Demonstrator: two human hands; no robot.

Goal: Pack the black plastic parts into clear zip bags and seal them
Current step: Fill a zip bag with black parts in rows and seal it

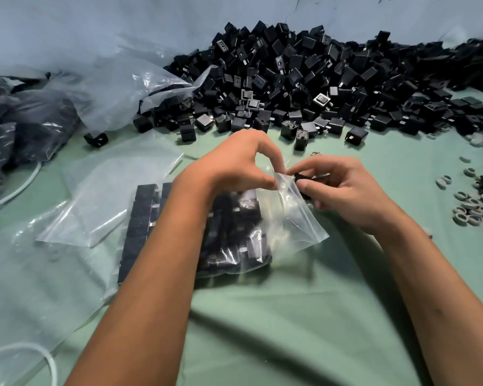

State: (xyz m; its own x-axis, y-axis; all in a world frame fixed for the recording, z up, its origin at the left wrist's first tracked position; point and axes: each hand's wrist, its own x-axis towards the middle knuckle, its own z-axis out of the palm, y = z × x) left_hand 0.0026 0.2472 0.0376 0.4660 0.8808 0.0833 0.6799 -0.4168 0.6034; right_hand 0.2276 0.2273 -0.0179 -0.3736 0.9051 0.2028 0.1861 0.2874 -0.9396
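pinching the open mouth of a clear plastic zip bag [293, 218], left hand [234, 165] has thumb and fingers curled on its rim. right hand [338, 188] grips a small black plastic part [304, 181] at the bag mouth. bag lies on green bench [290, 316], over a filled bag of black parts [151, 232]. big heap of loose black parts [304, 79] behind.

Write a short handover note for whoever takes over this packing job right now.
Left hand pinches the open mouth of the zip bag. Right hand holds a black part at that mouth. The bag lies on the green table, already mostly filled with parts and not sealed. Empty bags lie to the left; the loose pile sits behind. Left: insert this part, seal the bag, fill more.
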